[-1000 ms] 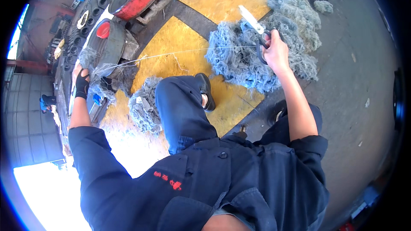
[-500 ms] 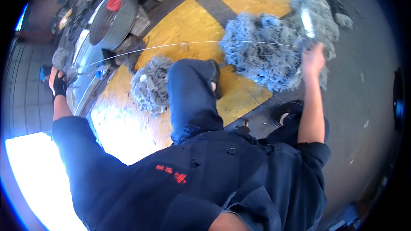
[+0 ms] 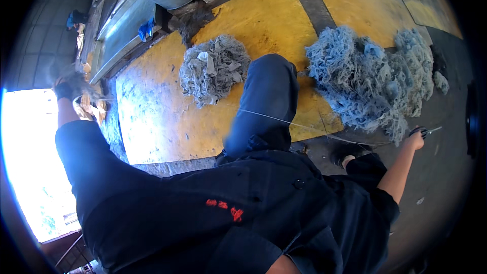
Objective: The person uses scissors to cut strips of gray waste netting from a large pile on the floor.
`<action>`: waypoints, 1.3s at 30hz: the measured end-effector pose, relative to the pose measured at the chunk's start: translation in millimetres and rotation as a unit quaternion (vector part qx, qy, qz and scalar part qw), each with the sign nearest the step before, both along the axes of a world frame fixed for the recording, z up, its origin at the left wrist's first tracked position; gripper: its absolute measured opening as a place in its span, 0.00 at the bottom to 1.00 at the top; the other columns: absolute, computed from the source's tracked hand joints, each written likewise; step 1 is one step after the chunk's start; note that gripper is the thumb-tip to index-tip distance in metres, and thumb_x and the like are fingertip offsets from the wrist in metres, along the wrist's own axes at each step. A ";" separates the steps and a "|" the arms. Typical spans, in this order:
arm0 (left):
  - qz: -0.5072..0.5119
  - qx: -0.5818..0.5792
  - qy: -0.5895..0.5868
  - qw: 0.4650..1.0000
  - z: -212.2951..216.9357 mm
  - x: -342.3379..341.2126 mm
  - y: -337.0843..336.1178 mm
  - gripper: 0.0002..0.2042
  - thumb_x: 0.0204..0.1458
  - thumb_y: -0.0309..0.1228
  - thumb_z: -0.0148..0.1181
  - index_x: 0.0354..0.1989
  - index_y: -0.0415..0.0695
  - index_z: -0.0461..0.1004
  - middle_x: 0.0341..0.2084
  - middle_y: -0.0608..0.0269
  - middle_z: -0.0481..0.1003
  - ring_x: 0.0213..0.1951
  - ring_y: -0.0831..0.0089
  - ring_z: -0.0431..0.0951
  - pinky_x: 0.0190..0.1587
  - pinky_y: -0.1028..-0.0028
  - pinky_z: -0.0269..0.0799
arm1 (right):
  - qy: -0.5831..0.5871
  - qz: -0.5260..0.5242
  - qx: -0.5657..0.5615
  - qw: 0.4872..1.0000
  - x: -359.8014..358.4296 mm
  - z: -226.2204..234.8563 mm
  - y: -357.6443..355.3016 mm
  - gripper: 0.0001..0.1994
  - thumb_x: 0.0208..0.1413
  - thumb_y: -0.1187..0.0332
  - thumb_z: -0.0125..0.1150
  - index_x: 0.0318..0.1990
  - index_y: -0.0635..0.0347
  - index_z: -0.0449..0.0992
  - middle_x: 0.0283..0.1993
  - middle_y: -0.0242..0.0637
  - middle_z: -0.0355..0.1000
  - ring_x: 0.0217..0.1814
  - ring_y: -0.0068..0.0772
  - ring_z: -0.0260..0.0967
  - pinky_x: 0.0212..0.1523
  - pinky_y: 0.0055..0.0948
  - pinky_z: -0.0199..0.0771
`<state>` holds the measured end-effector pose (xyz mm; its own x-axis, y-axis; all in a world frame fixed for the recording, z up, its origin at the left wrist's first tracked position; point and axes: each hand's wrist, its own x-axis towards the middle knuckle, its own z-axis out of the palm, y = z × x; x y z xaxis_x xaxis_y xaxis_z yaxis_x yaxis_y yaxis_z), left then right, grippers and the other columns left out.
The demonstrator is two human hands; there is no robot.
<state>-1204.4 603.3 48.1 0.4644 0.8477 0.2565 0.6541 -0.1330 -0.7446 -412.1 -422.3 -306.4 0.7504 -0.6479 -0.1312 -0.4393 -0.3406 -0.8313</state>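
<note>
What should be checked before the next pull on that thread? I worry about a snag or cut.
1. Thread taut and unbroken between both hands: ok.
2. Thread clear of the raised knee: cannot tell; it crosses it.
3. Right hand grips the scissors: ok; blades open or closed: cannot tell.
4. Left hand holds its end: cannot tell, blurred.
5. Large blue-grey yarn pile clear of the thread: not ok, its edge overlaps.

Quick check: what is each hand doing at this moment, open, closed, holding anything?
Left hand: gloved, closed on a tuft of fibre.
Right hand: closed on scissors, with a taut thread running toward it.
</note>
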 end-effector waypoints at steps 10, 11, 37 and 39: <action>0.182 -0.396 -0.635 0.639 -262.0 167.1 -54.4 0.28 0.38 0.45 0.69 0.44 0.38 0.73 0.42 0.59 0.74 0.38 0.66 0.75 0.42 0.68 0.72 | -0.195 0.245 0.465 0.828 -5.8 116.8 13.9 0.08 0.55 0.67 0.60 0.30 0.60 0.68 0.26 0.29 0.65 0.21 0.13 0.54 0.14 0.15 0.49; 0.197 -0.453 -0.556 0.668 -263.8 248.8 -107.3 0.35 0.34 0.48 0.71 0.49 0.40 0.69 0.48 0.56 0.70 0.41 0.61 0.74 0.40 0.60 0.74 | -0.226 0.245 0.415 0.847 -33.1 142.7 -8.7 0.07 0.55 0.68 0.60 0.30 0.59 0.69 0.25 0.28 0.64 0.19 0.13 0.52 0.15 0.14 0.48; -0.149 -0.706 -0.590 0.362 -58.7 354.2 -305.4 0.11 0.57 0.36 0.53 0.34 0.39 0.73 0.13 0.80 0.53 0.14 0.89 0.51 0.15 0.85 0.45 | -0.210 0.184 0.360 0.890 -8.8 99.3 -69.3 0.06 0.49 0.79 0.62 0.34 0.59 0.73 0.20 0.22 0.58 0.17 0.10 0.50 0.15 0.15 0.46; -0.153 -0.629 -0.617 0.447 -59.7 371.7 -301.2 0.11 0.57 0.38 0.53 0.34 0.41 0.73 0.12 0.80 0.55 0.13 0.88 0.51 0.14 0.85 0.45 | -0.153 0.205 0.316 0.914 -44.7 144.6 2.8 0.18 0.57 0.70 0.52 0.54 0.65 0.69 0.23 0.18 0.58 0.20 0.11 0.48 0.19 0.12 0.46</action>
